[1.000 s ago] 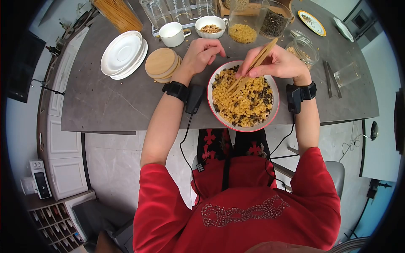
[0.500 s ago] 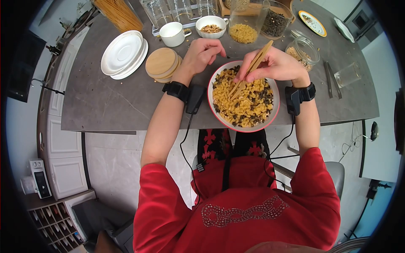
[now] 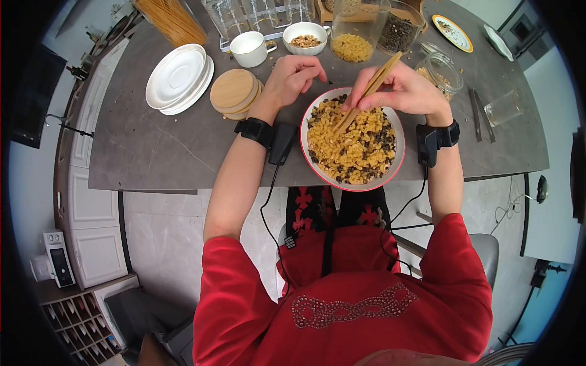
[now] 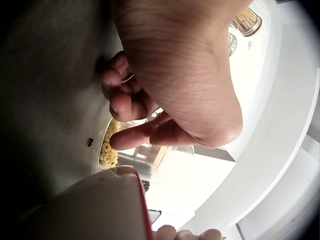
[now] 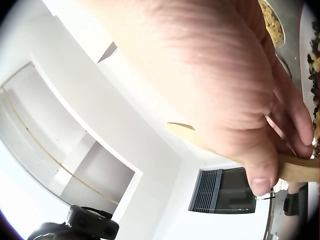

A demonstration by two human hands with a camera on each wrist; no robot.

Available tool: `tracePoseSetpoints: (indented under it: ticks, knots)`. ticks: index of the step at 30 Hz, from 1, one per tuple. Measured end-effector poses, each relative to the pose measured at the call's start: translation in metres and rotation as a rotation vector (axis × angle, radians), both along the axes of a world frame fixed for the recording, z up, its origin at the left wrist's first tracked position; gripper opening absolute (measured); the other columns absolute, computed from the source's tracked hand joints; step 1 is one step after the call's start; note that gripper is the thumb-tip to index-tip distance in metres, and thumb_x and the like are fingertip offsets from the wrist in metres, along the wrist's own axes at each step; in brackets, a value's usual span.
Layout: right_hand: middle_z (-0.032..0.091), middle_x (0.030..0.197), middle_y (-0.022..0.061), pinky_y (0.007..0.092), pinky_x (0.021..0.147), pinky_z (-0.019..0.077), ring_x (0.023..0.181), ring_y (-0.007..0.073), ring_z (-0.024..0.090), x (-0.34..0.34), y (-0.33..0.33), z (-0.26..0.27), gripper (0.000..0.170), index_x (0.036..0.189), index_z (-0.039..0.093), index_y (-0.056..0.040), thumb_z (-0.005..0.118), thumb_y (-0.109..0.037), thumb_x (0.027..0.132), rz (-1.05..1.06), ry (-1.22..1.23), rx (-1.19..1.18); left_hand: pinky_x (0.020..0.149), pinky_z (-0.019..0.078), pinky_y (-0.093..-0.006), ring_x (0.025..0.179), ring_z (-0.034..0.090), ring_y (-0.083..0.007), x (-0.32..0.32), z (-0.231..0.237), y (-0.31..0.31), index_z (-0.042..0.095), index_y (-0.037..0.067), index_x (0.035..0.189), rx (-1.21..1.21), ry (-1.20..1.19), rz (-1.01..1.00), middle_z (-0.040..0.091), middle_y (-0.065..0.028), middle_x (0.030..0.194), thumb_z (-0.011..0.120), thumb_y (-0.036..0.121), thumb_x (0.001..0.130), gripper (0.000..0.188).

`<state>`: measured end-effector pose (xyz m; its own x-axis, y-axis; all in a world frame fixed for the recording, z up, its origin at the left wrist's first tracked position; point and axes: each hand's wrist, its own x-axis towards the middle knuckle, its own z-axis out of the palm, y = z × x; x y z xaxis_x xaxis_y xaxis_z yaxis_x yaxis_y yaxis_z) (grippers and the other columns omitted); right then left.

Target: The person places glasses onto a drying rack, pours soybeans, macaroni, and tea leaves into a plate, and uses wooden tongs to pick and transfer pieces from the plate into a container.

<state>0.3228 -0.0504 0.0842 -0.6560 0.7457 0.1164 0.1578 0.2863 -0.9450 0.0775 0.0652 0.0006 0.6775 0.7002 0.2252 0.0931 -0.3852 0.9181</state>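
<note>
My right hand (image 3: 403, 91) pinches a pair of wooden tongs (image 3: 377, 83) between thumb and fingers, over a red-rimmed white bowl (image 3: 398, 135). The tongs slant down to the left, their tips in a mix of yellow ring pasta, dark pieces and pale grains (image 3: 354, 152). In the right wrist view, the thumb lies along the tongs (image 5: 299, 169). Left of the bowl, my left hand (image 3: 294, 79) rests at the table with loosely curled fingers and nothing in them. The left wrist view shows its fingers just beyond the bowl's outer wall (image 4: 95, 207).
Wooden coasters (image 3: 233, 89) and stacked white saucers (image 3: 174, 76) lie left. Behind stand a white cup (image 3: 249, 50), a cup of grains (image 3: 304, 35), a glass of yellow pasta (image 3: 351, 46) and a dark-filled jar (image 3: 397, 33). Rightward are an open jar (image 3: 441, 70), metal tongs (image 3: 480, 116) and a glass (image 3: 503, 108).
My right hand dips slightly with the wooden tongs, then rises and shifts a little right. The tongs' tips, apart earlier, now stand closer together. My left hand stays in place.
</note>
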Motion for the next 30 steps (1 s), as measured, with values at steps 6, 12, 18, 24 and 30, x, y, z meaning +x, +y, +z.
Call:
tracePoseSetpoints:
  ticks: [6, 12, 18, 24, 30]
  knots:
    - [0.077, 0.104, 0.0111, 0.0289, 0.09, 0.0575, 0.101, 0.0173, 0.074, 0.002, 0.0, -0.001, 0.013, 0.106, 0.072, 0.0021, 0.074, -0.007, 0.097, -0.107, 0.01, -0.014, 0.052, 0.0336, -0.0274, 0.053, 0.048, -0.0083, 0.0, 0.002, -0.001, 0.074, 0.0, 0.083, -0.002, -0.004, -0.003, 0.051, -0.0005, 0.055, 0.057, 0.023, 0.094, 0.03]
    - [0.078, 0.106, 0.0115, 0.0301, 0.092, 0.058, 0.103, 0.0188, 0.074, -0.009, -0.003, 0.0, 0.011, 0.106, 0.072, 0.0018, 0.073, -0.004, 0.096, 0.019, 0.003, -0.06, 0.052, 0.0343, -0.0272, 0.053, 0.048, -0.0081, 0.0, 0.002, -0.001, 0.074, 0.0, 0.083, 0.001, 0.004, 0.001, 0.051, -0.0004, 0.055, 0.057, 0.023, 0.094, 0.03]
    - [0.078, 0.106, 0.0136, 0.0308, 0.092, 0.058, 0.105, 0.021, 0.074, -0.01, -0.002, -0.002, 0.009, 0.104, 0.072, 0.0022, 0.072, 0.001, 0.095, 0.046, -0.036, -0.046, 0.052, 0.0346, -0.027, 0.053, 0.048, -0.0082, 0.0, 0.003, -0.002, 0.074, 0.0, 0.083, 0.003, 0.003, 0.0, 0.052, -0.0003, 0.056, 0.057, 0.023, 0.094, 0.03]
    - [0.078, 0.105, 0.0122, 0.0308, 0.092, 0.0576, 0.104, 0.0199, 0.074, -0.01, -0.001, -0.002, 0.01, 0.105, 0.072, 0.0026, 0.072, -0.004, 0.097, 0.044, -0.025, -0.005, 0.052, 0.0349, -0.0269, 0.053, 0.049, -0.0083, 0.0, 0.0, 0.0, 0.074, 0.0, 0.083, 0.004, 0.001, -0.002, 0.052, -0.0004, 0.056, 0.057, 0.022, 0.094, 0.03]
    - [0.077, 0.106, 0.0156, 0.0331, 0.093, 0.0577, 0.104, 0.0212, 0.074, 0.009, -0.001, 0.003, 0.012, 0.107, 0.069, 0.0041, 0.068, -0.005, 0.099, -0.084, 0.119, 0.03, 0.052, 0.0348, -0.0271, 0.053, 0.049, -0.0083, 0.001, 0.001, -0.001, 0.074, 0.0, 0.083, 0.005, -0.001, -0.002, 0.052, -0.0007, 0.055, 0.057, 0.022, 0.094, 0.03]
